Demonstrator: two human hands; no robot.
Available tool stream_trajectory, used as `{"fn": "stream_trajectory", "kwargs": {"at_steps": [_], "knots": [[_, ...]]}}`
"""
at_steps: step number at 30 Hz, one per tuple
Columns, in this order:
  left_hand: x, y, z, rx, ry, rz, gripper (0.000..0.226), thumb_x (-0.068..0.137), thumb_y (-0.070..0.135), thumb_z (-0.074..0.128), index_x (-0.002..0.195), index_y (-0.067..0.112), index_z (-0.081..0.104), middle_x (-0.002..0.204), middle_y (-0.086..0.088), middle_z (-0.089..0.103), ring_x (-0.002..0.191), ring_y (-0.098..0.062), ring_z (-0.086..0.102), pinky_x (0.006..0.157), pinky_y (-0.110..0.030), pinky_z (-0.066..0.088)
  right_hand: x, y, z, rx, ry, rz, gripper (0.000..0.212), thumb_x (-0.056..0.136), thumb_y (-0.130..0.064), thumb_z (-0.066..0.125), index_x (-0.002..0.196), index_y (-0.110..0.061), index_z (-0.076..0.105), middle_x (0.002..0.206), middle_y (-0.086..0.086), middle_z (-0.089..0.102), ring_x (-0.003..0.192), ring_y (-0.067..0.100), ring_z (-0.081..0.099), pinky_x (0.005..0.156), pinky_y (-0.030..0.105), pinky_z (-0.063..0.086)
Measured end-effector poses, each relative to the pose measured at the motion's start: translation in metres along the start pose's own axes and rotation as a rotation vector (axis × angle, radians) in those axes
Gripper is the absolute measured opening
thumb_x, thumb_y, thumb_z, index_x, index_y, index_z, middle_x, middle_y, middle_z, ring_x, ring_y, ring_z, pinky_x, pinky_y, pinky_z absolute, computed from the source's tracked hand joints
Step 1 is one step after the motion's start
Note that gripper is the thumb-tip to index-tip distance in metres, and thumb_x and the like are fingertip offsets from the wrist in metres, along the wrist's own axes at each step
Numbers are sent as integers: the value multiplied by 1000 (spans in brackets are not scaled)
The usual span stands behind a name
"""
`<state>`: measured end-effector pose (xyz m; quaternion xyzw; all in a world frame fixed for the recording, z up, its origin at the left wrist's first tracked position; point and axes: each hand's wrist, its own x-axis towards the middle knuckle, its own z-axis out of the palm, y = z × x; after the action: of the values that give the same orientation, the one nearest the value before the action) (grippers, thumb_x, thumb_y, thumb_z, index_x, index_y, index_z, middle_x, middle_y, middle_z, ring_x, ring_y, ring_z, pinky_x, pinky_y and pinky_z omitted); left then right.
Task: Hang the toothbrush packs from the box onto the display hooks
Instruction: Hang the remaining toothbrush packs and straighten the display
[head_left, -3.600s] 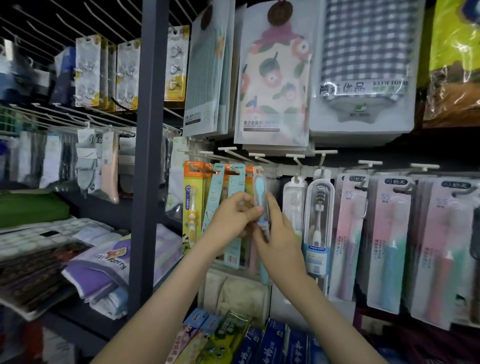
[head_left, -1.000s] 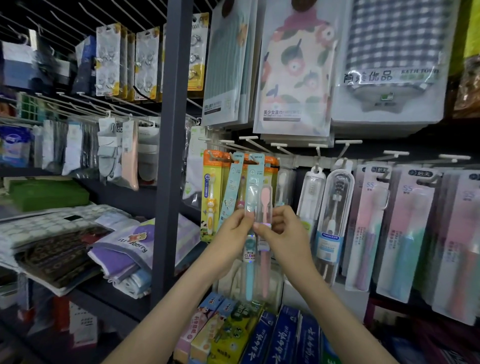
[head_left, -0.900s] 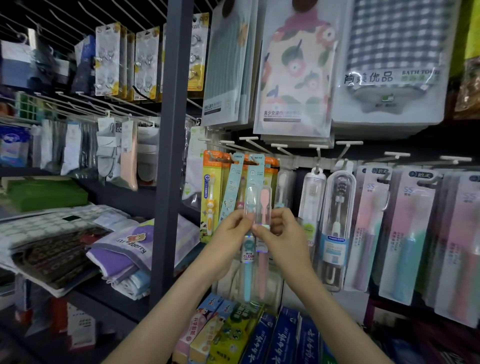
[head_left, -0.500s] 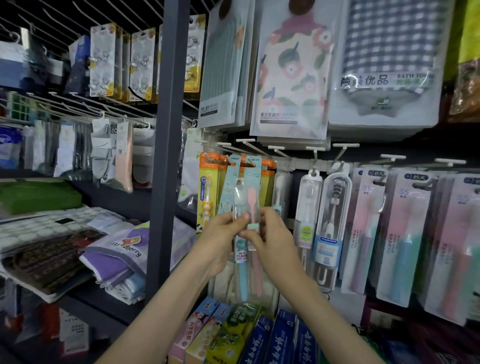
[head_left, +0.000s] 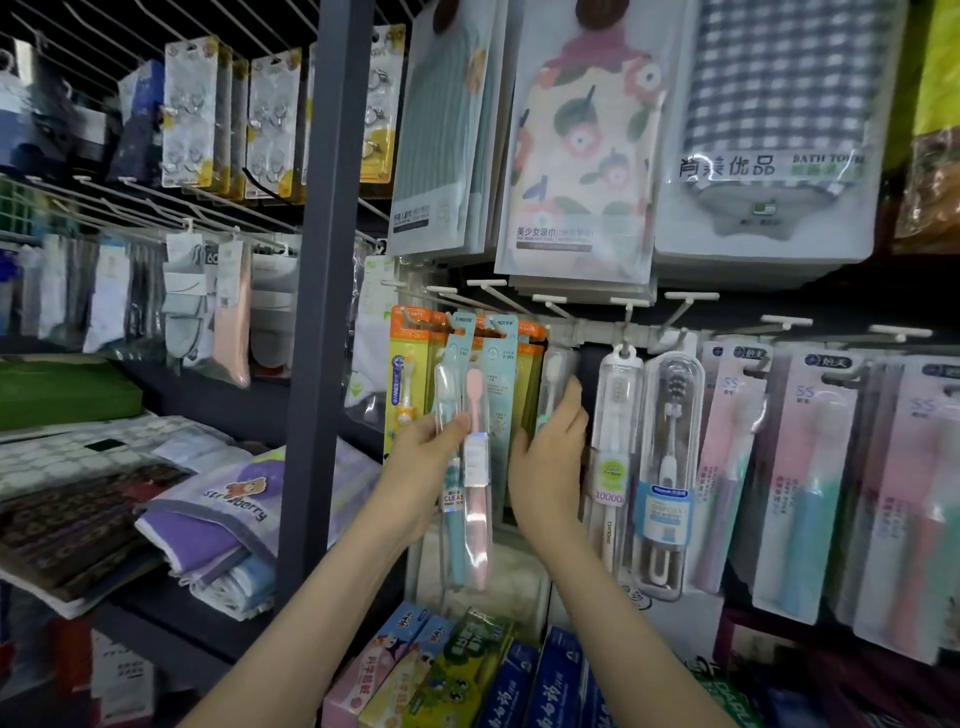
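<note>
Gripping the clear toothbrush pack (head_left: 477, 519), left hand (head_left: 418, 470); right hand (head_left: 550, 457) loose-fingered, empty, just beside.

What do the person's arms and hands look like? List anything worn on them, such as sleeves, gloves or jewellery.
The left hand and right hand are both bare. The left forearm and right forearm are slim and uncovered as far as the frame shows. No sleeve, glove, watch, bracelet or ring is visible on either. The nails are too blurred to describe.
</note>
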<state>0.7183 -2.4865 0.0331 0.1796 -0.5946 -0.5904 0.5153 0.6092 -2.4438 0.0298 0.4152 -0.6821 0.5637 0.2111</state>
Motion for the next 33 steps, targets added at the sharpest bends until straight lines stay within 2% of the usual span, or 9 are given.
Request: {"fn": "stream_trajectory", "kwargs": {"at_steps": [5, 10, 14, 18, 20, 23, 26, 30, 33], "knots": [[11, 0, 1, 56, -9, 50, 20, 99, 19, 52, 96, 5, 66, 89, -9, 71, 82, -19, 66, 76, -33, 52, 11, 2, 6, -131, 75, 46, 63, 90, -1, 53, 144, -15, 24, 126, 11, 47, 115, 27, 49, 89, 39, 50], [19, -2, 2, 100, 0, 74, 29, 97, 22, 54, 97, -6, 62, 88, -17, 69, 81, -23, 64, 78, -38, 50, 6, -7, 0, -42, 55, 10, 65, 89, 5, 47, 145, -20, 27, 123, 8, 45, 113, 24, 46, 84, 33, 46], [22, -4, 4, 59, -15, 68, 24, 99, 15, 51, 78, 6, 60, 65, 0, 67, 61, -11, 64, 58, -25, 48, -2, -17, -1, 46, -40, -70, 70, 87, 8, 45, 146, -25, 28, 127, 5, 43, 117, 22, 42, 86, 36, 47], [22, -5, 4, 79, -25, 94, 31, 99, 15, 50, 68, 12, 53, 54, 7, 61, 55, -9, 59, 54, -22, 46, -8, -13, -4, 219, -108, -40, 63, 94, -3, 45, 150, -18, 20, 134, 7, 45, 120, 19, 46, 95, 27, 40], [22, -6, 4, 93, -19, 107, 37, 99, 14, 49, 63, 14, 47, 47, 8, 56, 50, -5, 56, 51, -19, 44, -12, -10, -7, 333, -154, -3, 62, 95, -7, 43, 150, -17, 17, 123, 10, 55, 95, 13, 58, 79, 24, 48], [22, -6, 7, 95, -21, 113, 38, 99, 13, 49, 62, 14, 46, 46, 9, 55, 46, -2, 54, 49, -19, 42, -18, -7, -10, 457, -184, 41, 50, 96, -9, 40, 141, -19, 22, 87, 3, 60, 58, 6, 49, 53, 19, 39], [23, -7, 10, 79, -32, 108, 35, 99, 12, 48, 65, 12, 49, 49, 7, 57, 47, -2, 56, 48, -17, 44, -19, -5, -12, 513, -136, 48, 27, 100, -16, 39, 125, -24, 32, 94, -7, 61, 66, 7, 55, 60, 24, 43], [21, -12, 9, 96, -45, 104, 29, 100, 11, 48, 71, 10, 55, 55, 7, 62, 51, -1, 59, 49, -13, 45, -20, 1, -14, 567, -110, 110, 16, 101, -21, 39, 117, -23, 41, 87, 2, 62, 67, 12, 55, 61, 37, 48], [23, -18, 5, 87, -47, 80, 22, 98, 15, 51, 81, 8, 63, 70, -1, 68, 68, -13, 65, 63, -23, 51, -18, 5, -16, 606, -135, 163, 13, 102, -21, 39, 111, -26, 47, 89, -3, 60, 75, 9, 57, 67, 28, 48]]}}
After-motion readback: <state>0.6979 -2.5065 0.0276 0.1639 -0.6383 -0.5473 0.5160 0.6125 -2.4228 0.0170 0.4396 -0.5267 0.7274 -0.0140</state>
